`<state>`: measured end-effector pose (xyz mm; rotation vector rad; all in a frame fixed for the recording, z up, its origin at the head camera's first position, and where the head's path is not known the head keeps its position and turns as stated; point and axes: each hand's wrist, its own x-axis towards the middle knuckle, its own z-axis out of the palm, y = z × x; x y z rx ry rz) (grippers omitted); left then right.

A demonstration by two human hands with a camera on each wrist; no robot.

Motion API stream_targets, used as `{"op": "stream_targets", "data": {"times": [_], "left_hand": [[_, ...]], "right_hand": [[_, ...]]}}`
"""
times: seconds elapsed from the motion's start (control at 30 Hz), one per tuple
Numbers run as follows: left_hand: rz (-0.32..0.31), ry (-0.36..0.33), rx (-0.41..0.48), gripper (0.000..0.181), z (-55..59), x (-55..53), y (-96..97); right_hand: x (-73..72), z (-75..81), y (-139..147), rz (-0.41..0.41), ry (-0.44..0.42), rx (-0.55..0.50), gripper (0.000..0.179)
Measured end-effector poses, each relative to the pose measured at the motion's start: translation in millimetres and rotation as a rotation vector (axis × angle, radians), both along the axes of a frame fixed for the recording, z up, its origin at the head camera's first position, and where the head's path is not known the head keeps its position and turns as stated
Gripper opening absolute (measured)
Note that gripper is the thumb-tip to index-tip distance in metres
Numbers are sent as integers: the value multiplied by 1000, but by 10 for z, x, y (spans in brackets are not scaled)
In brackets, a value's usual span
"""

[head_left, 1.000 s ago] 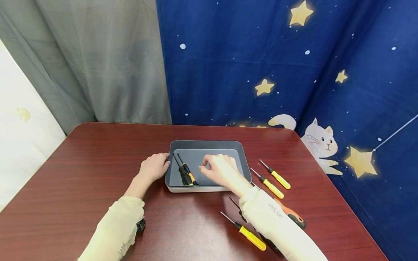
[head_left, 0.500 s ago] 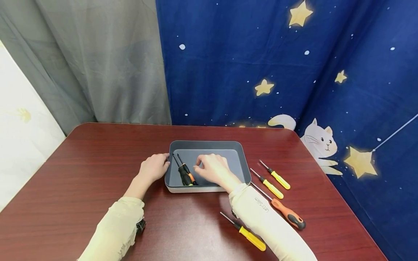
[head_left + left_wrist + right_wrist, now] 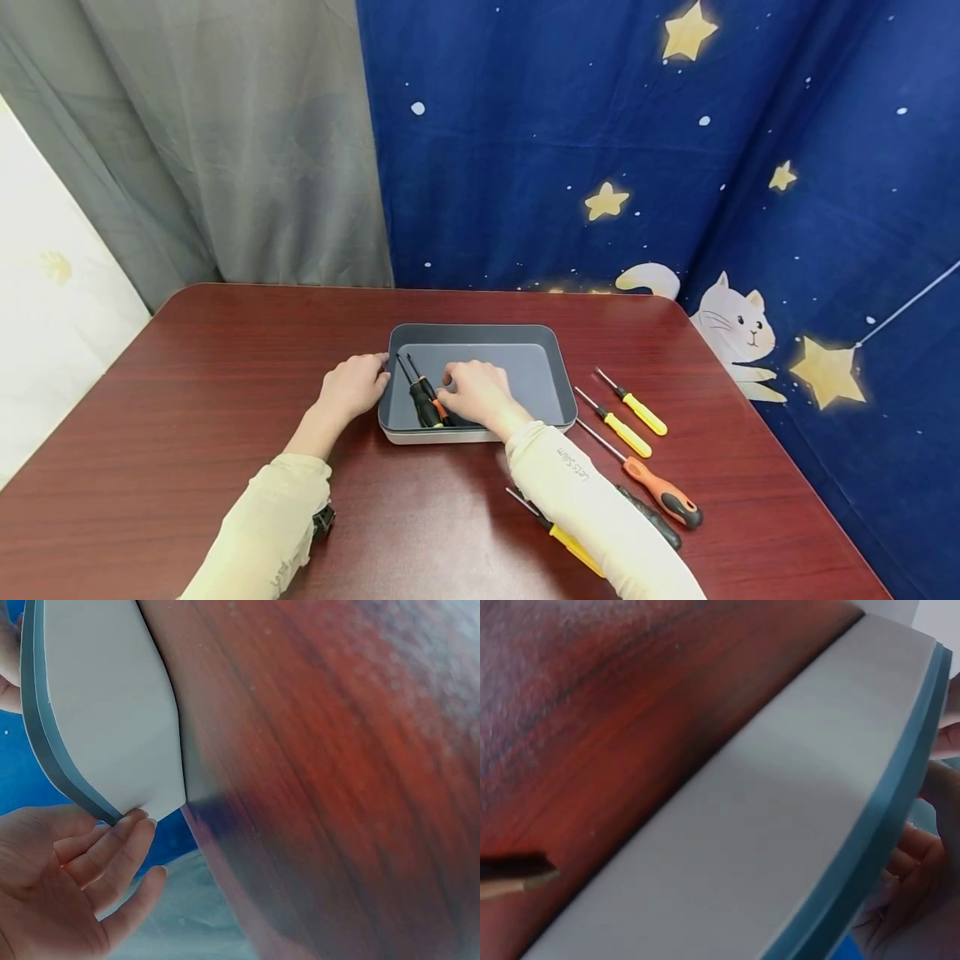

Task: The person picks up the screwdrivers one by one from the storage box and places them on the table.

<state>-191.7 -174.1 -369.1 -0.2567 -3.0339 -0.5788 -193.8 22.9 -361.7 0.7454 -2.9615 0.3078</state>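
A shallow rectangular box (image 3: 480,435), grey inside and white outside, stands on the table. In its left part lie a black-handled screwdriver (image 3: 423,407) and, against it, a black-and-orange screwdriver (image 3: 439,407). From outside, the fingertips of my left hand (image 3: 352,386) touch the box's left side; the left wrist view has them at the white wall (image 3: 112,712) by a corner. Over the inside of the box, my right hand (image 3: 476,393) has its thumb and index finger bent and apart, close beside the black-and-orange handle. Nothing shows in its grasp; the box wall (image 3: 727,825) partly hides it from the right wrist camera.
Right of the box lie two yellow-handled screwdrivers (image 3: 645,413), an orange-and-black one (image 3: 663,490) and a black handle (image 3: 651,517). My right sleeve (image 3: 592,508) partly covers another yellow-handled screwdriver (image 3: 576,550). Curtains (image 3: 480,208) hang behind the table (image 3: 247,375).
My right hand has moved left inside the box to the black-and-orange screwdriver, and its sleeve has uncovered the orange-and-black one outside. My left hand and the box have stayed put.
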Motion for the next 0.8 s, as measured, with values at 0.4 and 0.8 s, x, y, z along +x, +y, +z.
{"op": "stream_targets", "data": {"times": [0.4, 0.8], "left_hand": [[2, -3, -4, 37, 18, 13, 1], [4, -12, -4, 36, 13, 6, 0]], "right_hand": [[-19, -86, -52, -26, -67, 40, 14], [-27, -111, -73, -33, -52, 39, 16]]}}
